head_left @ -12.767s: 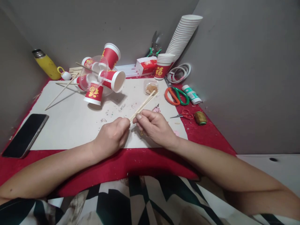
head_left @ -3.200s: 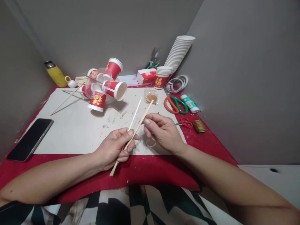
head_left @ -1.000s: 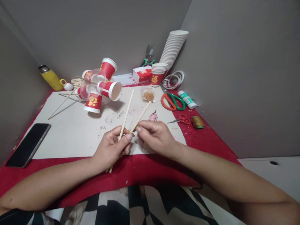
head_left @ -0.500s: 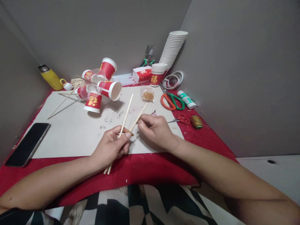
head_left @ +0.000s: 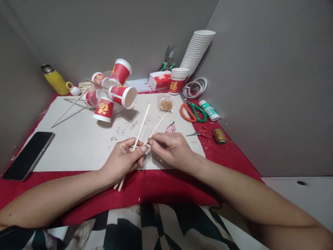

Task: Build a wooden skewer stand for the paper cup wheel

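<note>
Two pale wooden chopsticks [head_left: 142, 126] are crossed in my left hand [head_left: 126, 156], their upper ends spread apart and their lower ends below the palm. The thumb and fingers are closed around them near the crossing. My right hand [head_left: 169, 147] is closed in a pinch beside the right-leaning chopstick, close to the left thumb; what its fingertips hold is too small to make out. Beyond that hand lie a small pink dark-tipped object [head_left: 170, 127] and a clear bag of rubber bands [head_left: 165, 104].
Back left is a structure of red paper cups [head_left: 103, 109], clear discs and sticks. A phone [head_left: 28, 155] lies left. To the right are orange-green handled scissors [head_left: 188, 113], small red scissors [head_left: 204, 132], a thread spool [head_left: 219, 136] and a leaning cup stack [head_left: 197, 52].
My right hand has moved down and left along the right-leaning chopstick, closer to my left hand. More of the pink object shows. The view has shifted slightly.
</note>
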Available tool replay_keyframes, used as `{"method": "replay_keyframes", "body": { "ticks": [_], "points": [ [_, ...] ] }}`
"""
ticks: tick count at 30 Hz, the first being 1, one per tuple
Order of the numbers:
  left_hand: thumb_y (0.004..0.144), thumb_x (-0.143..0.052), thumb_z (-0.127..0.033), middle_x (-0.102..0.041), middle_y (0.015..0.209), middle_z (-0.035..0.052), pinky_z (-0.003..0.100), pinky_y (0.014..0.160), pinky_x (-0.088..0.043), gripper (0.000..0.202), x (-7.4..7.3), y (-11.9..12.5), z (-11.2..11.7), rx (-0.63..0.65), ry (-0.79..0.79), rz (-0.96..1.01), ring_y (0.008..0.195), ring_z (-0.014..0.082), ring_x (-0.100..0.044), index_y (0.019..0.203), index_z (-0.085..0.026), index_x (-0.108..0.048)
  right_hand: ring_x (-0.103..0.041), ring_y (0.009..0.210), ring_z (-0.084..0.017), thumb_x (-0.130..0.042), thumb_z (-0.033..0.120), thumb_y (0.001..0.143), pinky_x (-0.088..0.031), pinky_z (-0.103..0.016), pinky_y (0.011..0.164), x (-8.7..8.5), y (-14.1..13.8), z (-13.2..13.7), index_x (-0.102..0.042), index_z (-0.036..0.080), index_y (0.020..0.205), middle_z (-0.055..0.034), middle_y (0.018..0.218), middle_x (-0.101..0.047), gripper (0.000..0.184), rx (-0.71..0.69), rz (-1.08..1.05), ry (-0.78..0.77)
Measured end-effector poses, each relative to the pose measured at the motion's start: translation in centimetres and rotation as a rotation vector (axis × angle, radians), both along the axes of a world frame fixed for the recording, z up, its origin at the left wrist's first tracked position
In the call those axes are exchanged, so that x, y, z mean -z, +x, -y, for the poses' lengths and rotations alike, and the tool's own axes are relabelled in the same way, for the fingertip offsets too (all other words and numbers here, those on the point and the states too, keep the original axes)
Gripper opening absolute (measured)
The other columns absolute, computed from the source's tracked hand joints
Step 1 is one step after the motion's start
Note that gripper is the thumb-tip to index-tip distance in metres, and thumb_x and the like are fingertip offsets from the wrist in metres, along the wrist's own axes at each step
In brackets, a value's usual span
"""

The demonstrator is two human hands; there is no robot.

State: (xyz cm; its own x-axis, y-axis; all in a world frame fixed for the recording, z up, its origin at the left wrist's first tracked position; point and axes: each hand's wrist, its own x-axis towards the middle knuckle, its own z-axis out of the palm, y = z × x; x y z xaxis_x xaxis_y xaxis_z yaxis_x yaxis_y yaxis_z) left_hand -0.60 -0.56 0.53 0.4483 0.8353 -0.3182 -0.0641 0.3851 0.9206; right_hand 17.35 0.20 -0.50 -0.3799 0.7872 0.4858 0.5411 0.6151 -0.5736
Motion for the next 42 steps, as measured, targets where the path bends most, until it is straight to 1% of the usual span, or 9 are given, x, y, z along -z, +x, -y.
{"method": "replay_keyframes", "body": {
  "ticks": [4, 7, 13, 17, 23, 27, 30, 36, 42],
  "points": [
    [0.084, -0.068, -0.041, -0.054, 0.048, -0.0051, 0.015, 0.037, -0.021, 0.028, -0.5, -0.1, 0.6, 0.015, 0.024, -0.012, 0.036, 0.0026, -0.032, 0.080, -0.016, -0.056, -0.045, 0.048, -0.011, -0.050, 0.021, 0.086, -0.032, -0.024, 0.052, -0.1, 1.2, -0.9, -0.054, 0.019, 0.063, -0.0004, 0.052, -0.055, 0.023, 0.181, 0.123, 0.103],
    [0.086, -0.066, -0.040, -0.055, 0.049, -0.0051, 0.014, 0.038, -0.022, 0.026, -0.7, -0.1, 0.9, 0.032, 0.057, -0.016, 0.036, 0.0023, -0.032, 0.080, -0.016, -0.057, -0.045, 0.048, -0.011, -0.052, 0.022, 0.082, -0.034, -0.025, 0.052, -0.7, 2.1, -1.4, -0.055, 0.019, 0.062, -0.0009, 0.053, -0.055, 0.021, 0.304, 0.032, 0.099],
    [0.087, -0.065, -0.040, -0.051, 0.049, -0.0062, 0.015, 0.041, -0.026, 0.024, -0.1, -0.1, 0.1, -0.018, 0.089, -0.026, 0.040, 0.0035, -0.033, 0.083, -0.017, -0.057, -0.047, 0.047, -0.009, -0.055, 0.021, 0.083, -0.037, -0.022, 0.047, -1.6, 1.0, -0.5, -0.066, 0.016, 0.073, 0.0019, 0.054, -0.057, 0.016, 0.050, -0.276, -0.311],
    [0.091, -0.059, -0.042, -0.051, 0.051, -0.0047, 0.016, 0.044, -0.028, 0.027, -0.1, -0.2, 0.0, 0.050, 0.204, -0.092, 0.044, 0.0057, -0.038, 0.091, -0.016, -0.063, -0.044, 0.044, -0.008, -0.061, 0.029, 0.084, -0.034, -0.021, 0.043, -1.4, 0.0, -0.1, -0.065, 0.015, 0.070, 0.0034, 0.050, -0.054, 0.020, 0.020, -0.386, -0.500],
    [0.097, -0.044, -0.048, -0.047, 0.048, -0.0049, 0.017, 0.040, -0.026, 0.041, -0.5, -0.5, 0.2, 0.131, 0.176, -0.100, 0.041, 0.0062, -0.034, 0.107, -0.015, -0.067, -0.048, 0.047, -0.008, -0.050, 0.027, 0.091, -0.041, -0.022, 0.054, -1.8, 0.5, -0.3, -0.056, 0.017, 0.054, 0.0018, 0.048, -0.055, 0.039, 0.007, -0.314, -0.402],
    [0.096, -0.048, -0.047, -0.043, 0.046, -0.0067, 0.016, 0.038, -0.024, 0.039, -0.5, -0.6, 0.2, 0.174, 0.030, 0.018, 0.038, 0.0051, -0.028, 0.112, -0.016, -0.066, -0.047, 0.044, -0.008, -0.051, 0.019, 0.085, -0.038, -0.021, 0.048, -1.5, 1.0, -0.9, -0.053, 0.018, 0.054, 0.0029, 0.047, -0.054, 0.031, 0.146, -0.390, -0.339],
    [0.095, -0.052, -0.041, -0.042, 0.047, -0.0073, 0.015, 0.036, -0.021, 0.030, -0.4, -0.5, -0.1, 0.166, -0.092, 0.144, 0.037, 0.0039, -0.022, 0.105, -0.016, -0.066, -0.042, 0.035, -0.007, -0.052, 0.026, 0.086, -0.033, -0.021, 0.039, -1.2, 1.1, -1.3, -0.062, 0.016, 0.068, 0.0049, 0.045, -0.052, 0.023, 0.170, -0.573, -0.482],
    [0.095, -0.054, -0.030, -0.047, 0.052, -0.0053, 0.013, 0.035, -0.020, 0.021, -0.3, -0.4, -0.7, 0.125, -0.177, 0.232, 0.037, 0.0022, -0.024, 0.095, -0.013, -0.065, -0.033, 0.034, -0.004, -0.060, 0.034, 0.082, -0.022, -0.018, 0.035, -1.3, 1.0, -1.5, -0.067, 0.013, 0.088, 0.0049, 0.047, -0.055, 0.023, -0.052, -0.641, -0.812],
    [0.092, -0.058, -0.033, -0.047, 0.055, -0.0065, 0.013, 0.035, -0.017, 0.018, -0.7, -0.7, -1.2, 0.037, -0.094, 0.186, 0.038, 0.0011, -0.021, 0.093, -0.016, -0.062, -0.043, 0.038, -0.005, -0.061, 0.030, 0.080, -0.033, -0.018, 0.036, -2.0, 1.3, -1.9, -0.068, 0.013, 0.093, 0.0020, 0.058, -0.061, 0.022, -0.020, -0.894, -0.926]
  ]
}}
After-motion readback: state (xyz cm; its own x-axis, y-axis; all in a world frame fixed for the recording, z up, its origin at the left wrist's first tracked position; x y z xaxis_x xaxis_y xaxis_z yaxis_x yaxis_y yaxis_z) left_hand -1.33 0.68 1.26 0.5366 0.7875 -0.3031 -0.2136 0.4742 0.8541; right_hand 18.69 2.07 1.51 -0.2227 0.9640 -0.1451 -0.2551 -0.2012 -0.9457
